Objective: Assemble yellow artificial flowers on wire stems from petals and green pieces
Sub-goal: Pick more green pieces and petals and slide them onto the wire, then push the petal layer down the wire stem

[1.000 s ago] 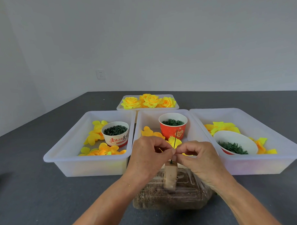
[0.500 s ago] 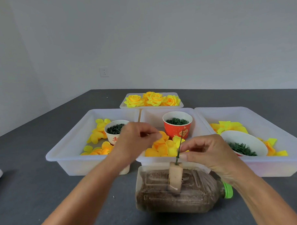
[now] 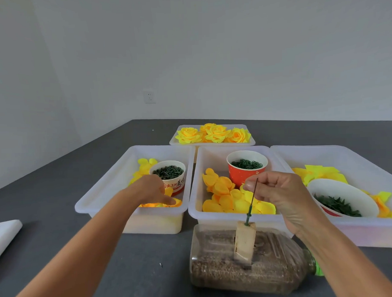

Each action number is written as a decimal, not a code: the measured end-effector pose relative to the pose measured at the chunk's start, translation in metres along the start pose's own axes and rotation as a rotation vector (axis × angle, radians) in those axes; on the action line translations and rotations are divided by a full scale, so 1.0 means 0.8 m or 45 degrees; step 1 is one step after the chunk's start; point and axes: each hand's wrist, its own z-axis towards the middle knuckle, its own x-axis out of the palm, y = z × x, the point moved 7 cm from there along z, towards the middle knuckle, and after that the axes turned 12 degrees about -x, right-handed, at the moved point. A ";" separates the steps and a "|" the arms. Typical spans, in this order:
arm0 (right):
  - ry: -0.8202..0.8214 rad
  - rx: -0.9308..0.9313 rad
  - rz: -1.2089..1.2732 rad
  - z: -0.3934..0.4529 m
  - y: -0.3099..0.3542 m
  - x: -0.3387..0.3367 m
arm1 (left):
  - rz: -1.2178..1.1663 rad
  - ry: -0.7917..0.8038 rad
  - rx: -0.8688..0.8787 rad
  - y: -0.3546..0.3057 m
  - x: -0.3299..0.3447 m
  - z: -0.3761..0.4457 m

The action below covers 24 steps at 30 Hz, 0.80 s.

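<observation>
Grey walls and a white wall socket (image 3: 149, 97) stand behind the dark grey desk (image 3: 61, 253) at which we work. On it sit three white plastic trays side by side, with a smaller white tray of finished yellow fabric roses (image 3: 213, 134) behind them.

Our left hand (image 3: 151, 190) reaches into the left white tray (image 3: 98, 191), its fingers stretched down onto the loose orange-yellow fabric petals (image 3: 170, 202) at the tray's near end; we cannot tell whether it has pinched one. Just beyond the hand stands a white paper cup with red lettering (image 3: 172, 178), filled with dark green pieces.

Our right hand (image 3: 279, 194) hovers over the near right corner of the middle white tray (image 3: 215, 216), thumb and forefinger pinched on the top of the thin wire stem (image 3: 253, 197). The stem leans slightly and its green lower end stands in a small pale block (image 3: 245, 242). That block sits on a clear plastic bottle (image 3: 250, 268), which lies on its side on the desk just in front of the middle tray, filled with brown grains, its green cap pointing right.

More yellow petals (image 3: 228, 198) are heaped in the middle tray beside a red paper cup of green rings (image 3: 246, 166). The right white tray (image 3: 371, 235) holds a white bowl of green pieces (image 3: 341, 198) among bright yellow cut petals (image 3: 320, 173). A white object (image 3: 4, 235) lies at the desk's left edge.
</observation>
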 end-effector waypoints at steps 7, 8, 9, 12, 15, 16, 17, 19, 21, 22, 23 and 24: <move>0.033 0.086 0.052 -0.001 -0.022 0.015 | -0.017 0.032 -0.081 0.008 0.006 -0.015; 0.030 0.088 0.059 -0.001 -0.023 0.015 | -0.025 0.060 -0.087 0.006 0.007 -0.018; 0.025 0.092 0.064 -0.001 -0.024 0.015 | -0.034 0.052 -0.100 0.005 0.004 -0.020; -0.001 0.113 0.074 -0.001 -0.027 0.011 | -0.023 0.034 -0.181 0.009 -0.013 -0.029; -0.006 0.133 0.086 -0.001 -0.030 0.008 | -0.231 0.072 -0.222 0.017 -0.030 -0.030; -0.006 0.137 0.088 -0.002 -0.031 0.008 | -0.326 0.080 -0.238 0.019 -0.036 -0.033; -0.007 0.141 0.087 -0.002 -0.031 0.007 | -0.401 0.069 -0.233 0.021 -0.041 -0.035; -0.009 0.147 0.089 -0.002 -0.032 0.007 | -0.537 -0.023 -0.158 0.019 -0.053 -0.037; -0.005 0.149 0.081 -0.003 -0.032 0.007 | -0.695 -0.156 -0.075 0.017 -0.068 -0.041; -0.002 0.146 0.079 -0.002 -0.033 0.007 | -0.753 -0.203 -0.047 0.017 -0.073 -0.043; 0.000 0.148 0.080 -0.002 -0.032 0.007 | -0.783 -0.232 -0.033 0.015 -0.077 -0.044; 0.003 0.148 0.084 -0.002 -0.032 0.007 | -0.790 -0.250 -0.026 0.014 -0.081 -0.046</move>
